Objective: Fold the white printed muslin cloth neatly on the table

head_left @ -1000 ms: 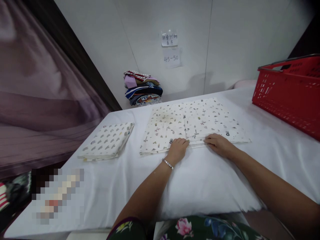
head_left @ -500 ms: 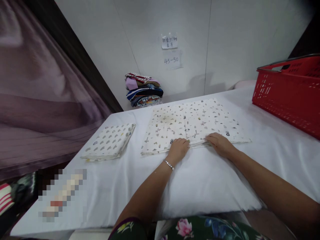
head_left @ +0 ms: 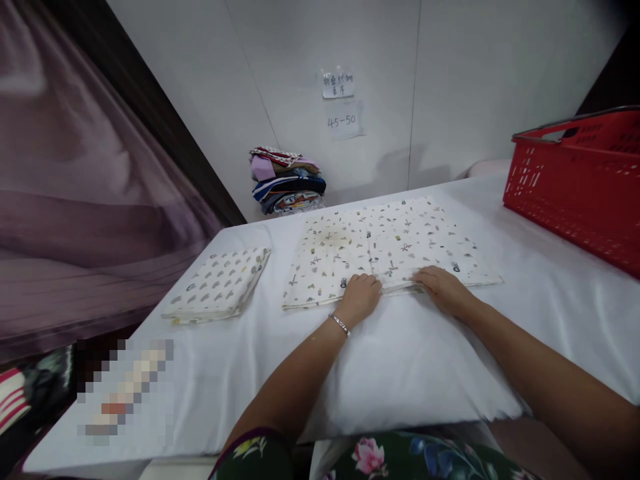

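Note:
A white cloth with small printed figures (head_left: 385,243) lies flat, folded into a wide rectangle, on the white-covered table (head_left: 400,360). My left hand (head_left: 361,297), with a bracelet at the wrist, pinches the cloth's near edge close to its middle. My right hand (head_left: 443,288) grips the same near edge a little to the right, fingers curled over it. A second patterned cloth (head_left: 220,283), folded small, lies to the left of the big one, apart from both hands.
A red plastic basket (head_left: 575,193) stands at the table's right. A stack of folded coloured fabrics (head_left: 286,179) rests against the wall at the back, under two paper notes (head_left: 340,100). A purple curtain (head_left: 75,187) hangs at the left.

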The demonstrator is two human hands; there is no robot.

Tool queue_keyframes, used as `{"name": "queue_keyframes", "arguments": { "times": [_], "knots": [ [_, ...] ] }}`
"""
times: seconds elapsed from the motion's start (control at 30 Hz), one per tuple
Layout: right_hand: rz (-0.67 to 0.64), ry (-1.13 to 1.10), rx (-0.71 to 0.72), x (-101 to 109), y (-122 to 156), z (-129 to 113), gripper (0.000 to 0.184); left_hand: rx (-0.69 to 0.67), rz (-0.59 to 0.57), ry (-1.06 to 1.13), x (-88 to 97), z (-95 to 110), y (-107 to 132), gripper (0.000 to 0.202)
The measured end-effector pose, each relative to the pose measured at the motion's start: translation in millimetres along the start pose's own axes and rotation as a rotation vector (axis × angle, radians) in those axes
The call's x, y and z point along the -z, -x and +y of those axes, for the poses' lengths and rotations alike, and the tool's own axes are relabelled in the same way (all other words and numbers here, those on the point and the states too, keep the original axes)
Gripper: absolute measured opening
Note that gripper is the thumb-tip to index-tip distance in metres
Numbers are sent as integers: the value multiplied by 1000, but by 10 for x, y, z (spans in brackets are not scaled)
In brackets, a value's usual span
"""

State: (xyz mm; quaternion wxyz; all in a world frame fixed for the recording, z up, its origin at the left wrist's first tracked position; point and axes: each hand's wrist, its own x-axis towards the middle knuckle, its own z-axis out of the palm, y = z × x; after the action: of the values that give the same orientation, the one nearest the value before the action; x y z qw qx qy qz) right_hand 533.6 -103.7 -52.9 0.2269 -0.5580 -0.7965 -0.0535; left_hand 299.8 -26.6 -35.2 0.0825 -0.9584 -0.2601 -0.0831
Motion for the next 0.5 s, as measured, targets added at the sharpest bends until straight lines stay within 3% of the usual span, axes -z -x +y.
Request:
{"name": "queue_keyframes", "arguments": {
  "times": [0.2,0.3,0.5],
  "knots": [
    [-53,-2,-11,26,28,-14,30,-72,6,-80,-26,-14,-66,12],
    [-22,-14,6,24,58,9,32,-76,45,-71,-41,14,-29,13],
    [-88,-19,52,5,90,35,31,-65,57,-40,-101,98,70,12]
  ]
}}
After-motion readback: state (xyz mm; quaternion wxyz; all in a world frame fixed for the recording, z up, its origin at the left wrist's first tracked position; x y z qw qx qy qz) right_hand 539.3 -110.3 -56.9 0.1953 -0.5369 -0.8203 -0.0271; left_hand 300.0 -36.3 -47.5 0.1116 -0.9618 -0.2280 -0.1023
